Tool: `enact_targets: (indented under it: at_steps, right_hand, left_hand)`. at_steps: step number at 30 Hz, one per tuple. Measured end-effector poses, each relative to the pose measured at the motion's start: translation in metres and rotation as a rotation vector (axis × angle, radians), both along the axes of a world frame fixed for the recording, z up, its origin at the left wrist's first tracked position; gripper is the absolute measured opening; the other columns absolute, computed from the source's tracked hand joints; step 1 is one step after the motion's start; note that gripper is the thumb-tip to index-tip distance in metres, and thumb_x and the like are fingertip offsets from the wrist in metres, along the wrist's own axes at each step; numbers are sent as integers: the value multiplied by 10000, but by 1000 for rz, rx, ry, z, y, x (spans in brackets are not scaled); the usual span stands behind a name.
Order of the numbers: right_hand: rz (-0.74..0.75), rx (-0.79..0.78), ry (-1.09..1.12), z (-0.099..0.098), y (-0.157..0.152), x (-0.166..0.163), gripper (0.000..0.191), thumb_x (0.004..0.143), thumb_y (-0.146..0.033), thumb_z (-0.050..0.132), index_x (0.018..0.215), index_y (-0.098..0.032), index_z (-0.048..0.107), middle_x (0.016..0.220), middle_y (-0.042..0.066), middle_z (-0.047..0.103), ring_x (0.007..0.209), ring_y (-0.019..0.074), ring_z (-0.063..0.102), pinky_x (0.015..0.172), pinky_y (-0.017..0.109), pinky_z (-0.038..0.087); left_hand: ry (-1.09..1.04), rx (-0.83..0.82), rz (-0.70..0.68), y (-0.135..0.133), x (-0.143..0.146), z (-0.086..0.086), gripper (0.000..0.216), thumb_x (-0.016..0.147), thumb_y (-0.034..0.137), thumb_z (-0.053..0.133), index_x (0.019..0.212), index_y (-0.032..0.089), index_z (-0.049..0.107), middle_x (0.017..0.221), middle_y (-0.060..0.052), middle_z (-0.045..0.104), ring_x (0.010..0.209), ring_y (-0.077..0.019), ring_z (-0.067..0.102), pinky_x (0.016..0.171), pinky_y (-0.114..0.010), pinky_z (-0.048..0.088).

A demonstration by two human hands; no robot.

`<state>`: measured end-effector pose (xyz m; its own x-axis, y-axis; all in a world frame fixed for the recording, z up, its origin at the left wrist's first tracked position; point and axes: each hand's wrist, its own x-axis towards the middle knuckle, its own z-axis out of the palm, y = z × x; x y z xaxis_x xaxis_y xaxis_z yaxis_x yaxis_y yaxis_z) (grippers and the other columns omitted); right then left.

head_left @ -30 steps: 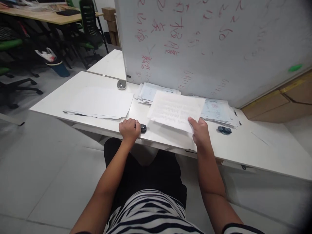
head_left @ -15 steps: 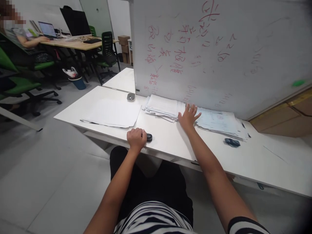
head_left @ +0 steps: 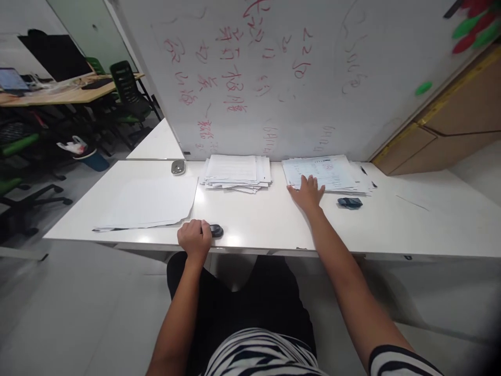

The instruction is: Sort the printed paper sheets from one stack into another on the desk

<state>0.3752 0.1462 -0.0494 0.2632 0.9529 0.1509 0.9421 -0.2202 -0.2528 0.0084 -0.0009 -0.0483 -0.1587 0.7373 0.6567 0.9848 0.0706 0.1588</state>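
Note:
My left hand [head_left: 194, 238] is closed round a black stapler [head_left: 216, 230] at the desk's front edge; only the stapler's rounded end shows past my fingers. My right hand [head_left: 308, 194] reaches forward with its fingers spread, the fingertips over the near edge of the right-hand paper stack [head_left: 332, 172]. That stack's top sheet is printed and bluish. Left of it lies another paper stack [head_left: 231, 168], its edges uneven. Large white sheets [head_left: 152, 201] lie flat at the desk's left side. A small dark blue object [head_left: 349, 203] rests just right of my right hand.
A whiteboard [head_left: 250, 115] with red writing stands along the back of the white desk [head_left: 274, 224]. A grey and white computer mouse [head_left: 178, 167] sits at the back left. Cardboard boxes [head_left: 454, 112] stand at the right. Behind are a chair [head_left: 127, 86] and a blue bin [head_left: 94, 159].
My right hand has moved from beside the left paper stack to the right-hand one. My left hand stays closed on the stapler. The view has turned to the right.

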Motion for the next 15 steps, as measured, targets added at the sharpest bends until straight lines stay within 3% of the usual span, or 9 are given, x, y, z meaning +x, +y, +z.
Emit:
enact_targets:
  at_steps: [9,15]
  right_hand:
    - [0,73,12,5,-3,-6,550,898,-518,327,1293,-176,500,1468,216,368,1390,374,235,1015,728,80]
    - [34,175,4,-1,-3,-9,472,894,-447,363,1207,-168,577,1431,158,439,1387,361,222,1028,728,11]
  left_hand:
    - [-41,-45,2,1,1,2,294,871,235,412,592,204,498,599,-43,519,673,-199,451,659,-335,227]
    - [-23,-47,13,1,1,0,296,876,239,406,600,206,505,606,-45,527,678,-202,454,662,-336,233]
